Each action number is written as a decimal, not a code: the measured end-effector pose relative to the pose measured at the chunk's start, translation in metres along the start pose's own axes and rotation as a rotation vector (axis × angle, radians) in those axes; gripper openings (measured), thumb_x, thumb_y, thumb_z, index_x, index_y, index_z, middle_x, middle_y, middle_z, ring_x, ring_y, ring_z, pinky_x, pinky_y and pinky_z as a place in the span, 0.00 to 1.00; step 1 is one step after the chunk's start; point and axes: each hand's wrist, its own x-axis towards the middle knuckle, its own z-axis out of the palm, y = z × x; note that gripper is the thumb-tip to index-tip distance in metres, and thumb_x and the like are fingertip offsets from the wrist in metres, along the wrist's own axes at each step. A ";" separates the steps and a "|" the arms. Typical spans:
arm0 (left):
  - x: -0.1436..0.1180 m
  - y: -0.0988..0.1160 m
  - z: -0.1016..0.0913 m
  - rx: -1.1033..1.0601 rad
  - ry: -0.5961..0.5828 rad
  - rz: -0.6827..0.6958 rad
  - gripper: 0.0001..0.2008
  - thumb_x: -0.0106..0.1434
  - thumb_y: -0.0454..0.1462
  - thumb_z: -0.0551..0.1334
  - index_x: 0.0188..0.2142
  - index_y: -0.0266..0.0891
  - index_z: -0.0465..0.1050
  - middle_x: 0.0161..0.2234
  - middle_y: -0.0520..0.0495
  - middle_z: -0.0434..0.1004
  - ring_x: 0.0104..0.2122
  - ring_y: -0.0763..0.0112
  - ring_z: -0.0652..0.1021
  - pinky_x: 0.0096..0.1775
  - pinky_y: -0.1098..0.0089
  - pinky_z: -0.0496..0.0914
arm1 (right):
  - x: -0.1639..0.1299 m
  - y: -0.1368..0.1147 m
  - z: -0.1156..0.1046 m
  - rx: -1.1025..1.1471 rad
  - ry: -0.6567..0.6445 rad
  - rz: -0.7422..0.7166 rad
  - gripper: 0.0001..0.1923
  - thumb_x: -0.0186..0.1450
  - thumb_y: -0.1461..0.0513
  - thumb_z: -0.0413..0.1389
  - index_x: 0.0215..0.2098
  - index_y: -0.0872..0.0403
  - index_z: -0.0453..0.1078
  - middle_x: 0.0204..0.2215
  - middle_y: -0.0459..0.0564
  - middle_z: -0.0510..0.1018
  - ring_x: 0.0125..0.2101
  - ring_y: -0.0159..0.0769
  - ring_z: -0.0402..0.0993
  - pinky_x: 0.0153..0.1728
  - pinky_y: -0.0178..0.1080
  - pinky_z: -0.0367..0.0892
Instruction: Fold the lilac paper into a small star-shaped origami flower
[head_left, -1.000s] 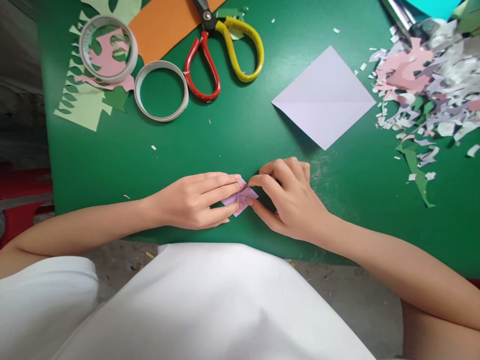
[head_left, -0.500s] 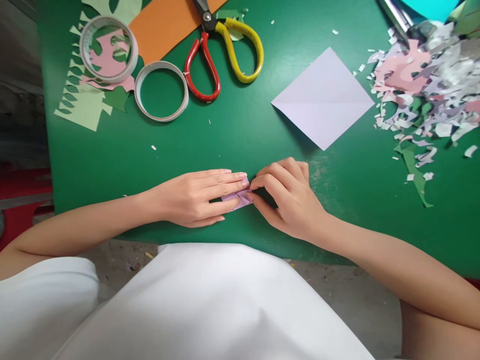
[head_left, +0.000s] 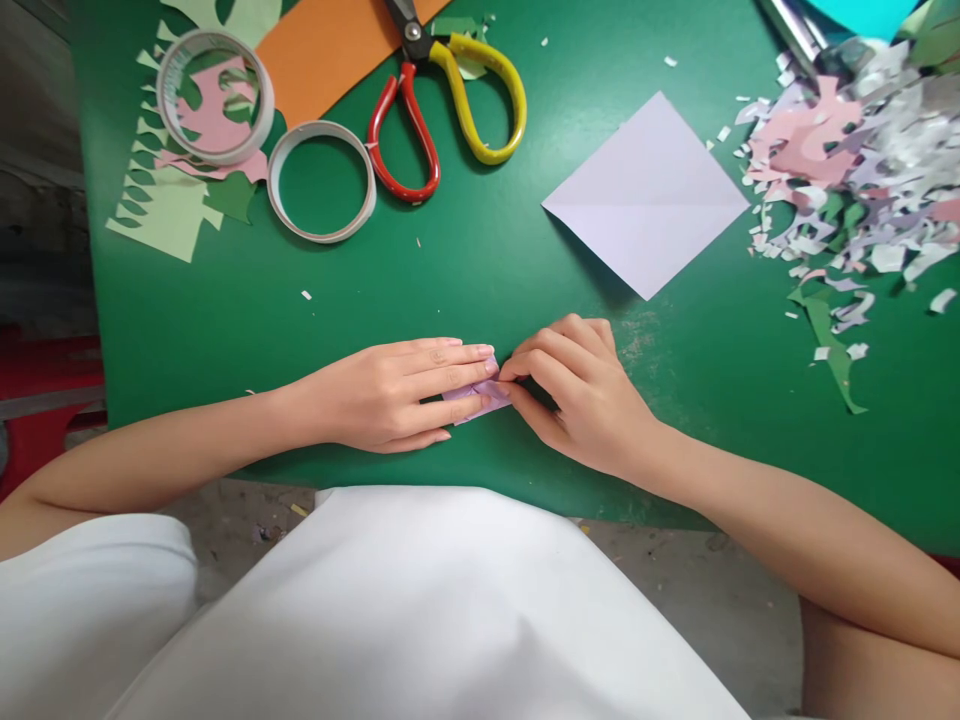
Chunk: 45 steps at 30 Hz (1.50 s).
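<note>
A small folded piece of lilac paper [head_left: 486,398] lies on the green table [head_left: 360,300] near its front edge. Over it my left hand [head_left: 401,393] rests flat with fingers stretched out, pressing the paper down and covering much of it. My right hand [head_left: 581,385] pinches the paper's right end between thumb and index finger, its other fingers curled. Farther back lies a lilac paper square [head_left: 646,240], turned like a diamond, with a crease across its middle.
At the back left are scissors with red and yellow handles [head_left: 487,155], two tape rolls [head_left: 322,237], orange paper [head_left: 322,60] and green cut paper [head_left: 169,215]. A heap of paper scraps [head_left: 862,180] covers the back right. A green strip [head_left: 832,350] lies in front of it.
My right hand's fingertips have shifted slightly at the paper's right end. My left index fingertip reaches a little farther right across the paper. The other things stay put.
</note>
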 end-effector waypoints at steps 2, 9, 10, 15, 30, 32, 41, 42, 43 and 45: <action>0.000 0.000 0.000 -0.004 0.004 -0.002 0.18 0.68 0.36 0.60 0.55 0.29 0.70 0.56 0.32 0.75 0.59 0.53 0.74 0.61 0.56 0.72 | 0.001 0.001 0.000 -0.016 0.004 -0.033 0.03 0.70 0.66 0.54 0.36 0.53 0.65 0.32 0.46 0.77 0.33 0.34 0.64 0.37 0.41 0.57; 0.001 0.000 -0.002 -0.019 0.003 -0.005 0.17 0.67 0.36 0.61 0.53 0.27 0.71 0.55 0.31 0.76 0.59 0.51 0.75 0.60 0.55 0.73 | 0.003 0.002 -0.006 -0.170 0.076 -0.276 0.05 0.67 0.68 0.57 0.33 0.54 0.68 0.28 0.47 0.76 0.31 0.34 0.67 0.34 0.40 0.62; 0.001 0.000 -0.002 -0.022 -0.001 -0.009 0.17 0.67 0.36 0.61 0.53 0.27 0.71 0.55 0.31 0.76 0.59 0.51 0.74 0.60 0.55 0.73 | 0.003 0.002 -0.007 -0.204 0.084 -0.341 0.06 0.66 0.69 0.57 0.32 0.54 0.68 0.28 0.47 0.76 0.31 0.34 0.67 0.33 0.40 0.63; 0.000 0.001 -0.001 -0.052 -0.011 -0.033 0.18 0.68 0.36 0.61 0.55 0.32 0.70 0.57 0.33 0.75 0.61 0.54 0.72 0.62 0.55 0.71 | 0.004 0.002 -0.010 -0.272 0.114 -0.552 0.09 0.66 0.70 0.57 0.28 0.55 0.70 0.29 0.49 0.75 0.31 0.33 0.67 0.29 0.39 0.64; -0.002 -0.002 -0.001 -0.099 -0.025 -0.023 0.19 0.67 0.36 0.61 0.55 0.31 0.70 0.57 0.32 0.74 0.62 0.52 0.71 0.62 0.53 0.70 | 0.003 0.010 -0.016 -0.403 0.028 -0.779 0.10 0.69 0.69 0.52 0.34 0.56 0.74 0.32 0.50 0.77 0.32 0.32 0.69 0.32 0.37 0.70; -0.003 -0.003 -0.001 -0.104 -0.037 -0.013 0.19 0.66 0.36 0.61 0.56 0.32 0.70 0.58 0.31 0.73 0.62 0.51 0.71 0.62 0.52 0.70 | 0.002 0.011 -0.016 -0.415 0.016 -0.775 0.10 0.70 0.68 0.52 0.34 0.55 0.74 0.32 0.50 0.77 0.33 0.31 0.69 0.33 0.37 0.69; -0.001 -0.004 -0.001 -0.070 -0.030 -0.001 0.21 0.68 0.36 0.60 0.58 0.31 0.68 0.58 0.34 0.74 0.62 0.55 0.72 0.62 0.56 0.70 | 0.003 0.011 -0.016 -0.391 0.027 -0.779 0.10 0.69 0.69 0.52 0.34 0.58 0.74 0.31 0.51 0.77 0.32 0.32 0.70 0.31 0.36 0.68; -0.001 -0.004 -0.001 -0.064 -0.030 0.003 0.20 0.68 0.36 0.60 0.58 0.30 0.68 0.57 0.34 0.74 0.61 0.54 0.72 0.62 0.56 0.71 | 0.002 0.011 -0.016 -0.390 0.023 -0.778 0.10 0.69 0.69 0.51 0.34 0.58 0.74 0.31 0.51 0.77 0.32 0.32 0.70 0.32 0.36 0.68; -0.001 -0.004 -0.001 -0.060 -0.029 0.005 0.20 0.68 0.36 0.60 0.57 0.29 0.68 0.57 0.33 0.74 0.61 0.54 0.72 0.62 0.56 0.71 | 0.002 0.011 -0.017 -0.389 0.020 -0.775 0.10 0.70 0.68 0.51 0.34 0.58 0.74 0.31 0.51 0.77 0.33 0.32 0.70 0.32 0.37 0.68; -0.002 -0.005 -0.002 -0.057 -0.030 0.002 0.20 0.68 0.36 0.60 0.57 0.29 0.69 0.57 0.33 0.74 0.61 0.54 0.72 0.62 0.56 0.71 | 0.001 0.011 -0.017 -0.383 0.011 -0.772 0.10 0.70 0.68 0.51 0.35 0.58 0.74 0.32 0.51 0.76 0.33 0.32 0.69 0.32 0.37 0.67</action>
